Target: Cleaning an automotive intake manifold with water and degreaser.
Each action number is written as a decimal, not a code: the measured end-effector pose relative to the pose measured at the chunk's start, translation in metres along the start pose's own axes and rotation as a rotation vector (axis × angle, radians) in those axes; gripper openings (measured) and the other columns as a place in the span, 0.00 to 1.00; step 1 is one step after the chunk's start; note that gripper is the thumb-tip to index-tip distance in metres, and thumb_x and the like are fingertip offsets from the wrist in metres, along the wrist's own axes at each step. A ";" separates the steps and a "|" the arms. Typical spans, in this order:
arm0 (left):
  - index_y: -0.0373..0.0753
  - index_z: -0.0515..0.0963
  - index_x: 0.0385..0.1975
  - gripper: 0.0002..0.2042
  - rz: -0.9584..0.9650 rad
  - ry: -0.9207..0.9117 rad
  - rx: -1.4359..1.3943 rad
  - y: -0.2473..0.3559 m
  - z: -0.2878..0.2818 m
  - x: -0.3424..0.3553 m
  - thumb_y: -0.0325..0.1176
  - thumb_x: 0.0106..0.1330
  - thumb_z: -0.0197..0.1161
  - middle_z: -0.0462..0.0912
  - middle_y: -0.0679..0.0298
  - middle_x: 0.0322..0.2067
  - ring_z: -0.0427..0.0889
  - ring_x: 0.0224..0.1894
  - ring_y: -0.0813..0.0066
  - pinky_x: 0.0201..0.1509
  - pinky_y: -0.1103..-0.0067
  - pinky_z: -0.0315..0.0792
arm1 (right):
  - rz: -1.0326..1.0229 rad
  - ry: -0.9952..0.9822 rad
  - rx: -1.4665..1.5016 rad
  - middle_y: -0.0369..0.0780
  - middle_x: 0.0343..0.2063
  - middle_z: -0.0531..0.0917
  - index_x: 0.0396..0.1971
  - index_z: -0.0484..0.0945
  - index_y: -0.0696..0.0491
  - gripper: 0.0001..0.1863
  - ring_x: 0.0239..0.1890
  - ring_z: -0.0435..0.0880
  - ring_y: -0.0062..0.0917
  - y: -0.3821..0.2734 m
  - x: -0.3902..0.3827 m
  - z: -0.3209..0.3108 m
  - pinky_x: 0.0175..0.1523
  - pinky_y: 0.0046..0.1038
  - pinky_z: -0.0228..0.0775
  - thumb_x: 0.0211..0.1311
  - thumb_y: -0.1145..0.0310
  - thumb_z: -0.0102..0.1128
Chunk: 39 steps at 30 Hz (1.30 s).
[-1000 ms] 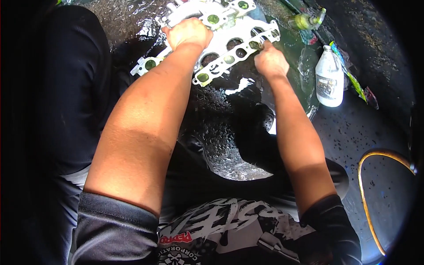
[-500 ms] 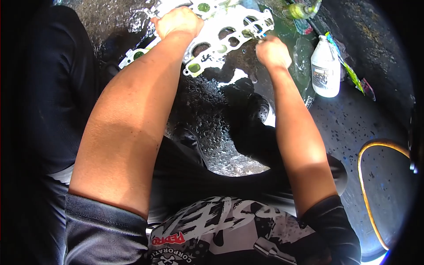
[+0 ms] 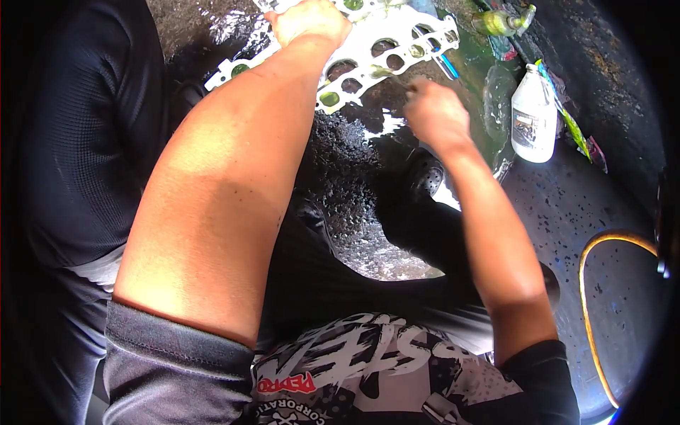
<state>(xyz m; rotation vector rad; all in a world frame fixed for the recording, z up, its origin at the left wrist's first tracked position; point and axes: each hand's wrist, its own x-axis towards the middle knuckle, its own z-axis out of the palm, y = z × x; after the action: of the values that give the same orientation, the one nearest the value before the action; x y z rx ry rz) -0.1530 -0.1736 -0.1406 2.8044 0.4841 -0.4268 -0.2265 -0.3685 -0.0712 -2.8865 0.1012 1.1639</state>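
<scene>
Bright silver metal castings [image 3: 375, 32], pierced with several ports and resembling intake manifold parts, lie on wet ground at the top. My left hand [image 3: 308, 25] is closed on their upper left portion. My right hand [image 3: 433, 110], slightly blurred, is closed just below the front row of ports, on a thin, smeared tool that points toward one port; I cannot make out what it is. A blue-and-silver tool [image 3: 445, 65] juts from the right end of the casting, above my right hand.
A white plastic bottle [image 3: 533, 120] stands at right beside a green wrapper [image 3: 575, 133]. A greenish plastic bottle [image 3: 496, 23] is at upper right. An orange hose [image 3: 583, 283] curves at lower right. A black clog [image 3: 427, 177] and dark-clothed legs [image 3: 92, 163] surround the wet ground.
My right hand has moved down and left from the right-end ports, leaving the blue-and-silver tool in view there. My left hand keeps its grip, shifted slightly in view.
</scene>
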 end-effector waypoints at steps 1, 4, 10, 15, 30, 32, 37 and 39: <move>0.38 0.83 0.56 0.26 -0.029 -0.125 -0.084 0.000 0.002 0.004 0.53 0.69 0.57 0.71 0.44 0.68 0.67 0.72 0.50 0.74 0.63 0.62 | 0.068 -0.051 0.005 0.46 0.54 0.85 0.54 0.84 0.47 0.17 0.60 0.83 0.40 -0.014 0.009 0.007 0.64 0.41 0.75 0.69 0.66 0.52; 0.38 0.81 0.59 0.26 0.119 0.181 -0.215 -0.009 0.024 0.006 0.50 0.70 0.57 0.71 0.44 0.68 0.69 0.71 0.51 0.74 0.63 0.61 | 0.193 -0.044 0.197 0.45 0.58 0.84 0.56 0.83 0.47 0.20 0.62 0.82 0.39 -0.024 0.038 0.019 0.65 0.40 0.75 0.66 0.67 0.54; 0.37 0.79 0.61 0.26 0.215 0.511 -0.223 -0.020 0.036 -0.005 0.48 0.69 0.57 0.72 0.45 0.67 0.70 0.70 0.51 0.74 0.63 0.61 | 0.239 0.006 0.269 0.44 0.57 0.84 0.56 0.83 0.41 0.19 0.62 0.80 0.41 -0.037 0.020 0.029 0.67 0.40 0.72 0.66 0.61 0.54; 0.37 0.78 0.62 0.26 0.149 0.416 -0.233 -0.004 0.039 0.002 0.48 0.69 0.58 0.73 0.45 0.67 0.70 0.70 0.51 0.74 0.63 0.61 | 0.234 0.116 0.354 0.45 0.54 0.86 0.52 0.84 0.42 0.17 0.59 0.83 0.42 0.002 0.015 0.038 0.64 0.40 0.74 0.65 0.62 0.57; 0.38 0.78 0.62 0.25 0.000 0.251 -0.266 -0.012 0.034 0.011 0.46 0.69 0.59 0.74 0.46 0.65 0.72 0.68 0.51 0.72 0.63 0.63 | 0.210 0.108 0.491 0.49 0.51 0.86 0.51 0.83 0.54 0.17 0.58 0.85 0.38 0.001 0.016 0.047 0.64 0.35 0.74 0.65 0.72 0.51; 0.38 0.79 0.61 0.24 -0.015 -0.165 -0.287 -0.001 0.027 0.013 0.45 0.70 0.58 0.76 0.45 0.64 0.73 0.67 0.51 0.72 0.62 0.63 | 0.298 -0.012 0.488 0.50 0.52 0.86 0.51 0.83 0.54 0.17 0.59 0.84 0.36 -0.006 0.032 0.051 0.62 0.34 0.75 0.66 0.73 0.50; 0.38 0.79 0.61 0.23 0.012 0.406 -0.375 -0.018 0.045 0.016 0.44 0.72 0.55 0.79 0.45 0.61 0.75 0.65 0.49 0.72 0.61 0.63 | 0.390 -0.066 1.286 0.45 0.30 0.83 0.41 0.82 0.55 0.11 0.32 0.83 0.33 -0.019 0.033 0.073 0.35 0.37 0.75 0.63 0.72 0.53; 0.38 0.79 0.61 0.23 -0.022 0.680 -0.492 -0.010 0.037 0.006 0.44 0.73 0.53 0.79 0.45 0.60 0.75 0.65 0.48 0.72 0.62 0.63 | 0.440 -0.026 1.492 0.42 0.25 0.80 0.38 0.81 0.54 0.08 0.25 0.80 0.33 -0.013 0.033 0.073 0.29 0.39 0.71 0.61 0.73 0.54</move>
<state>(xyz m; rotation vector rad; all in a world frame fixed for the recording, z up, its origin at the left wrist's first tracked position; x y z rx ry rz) -0.1601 -0.1740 -0.1790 2.3896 0.6422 0.5935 -0.2523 -0.3537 -0.1461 -1.5093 1.0803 0.6087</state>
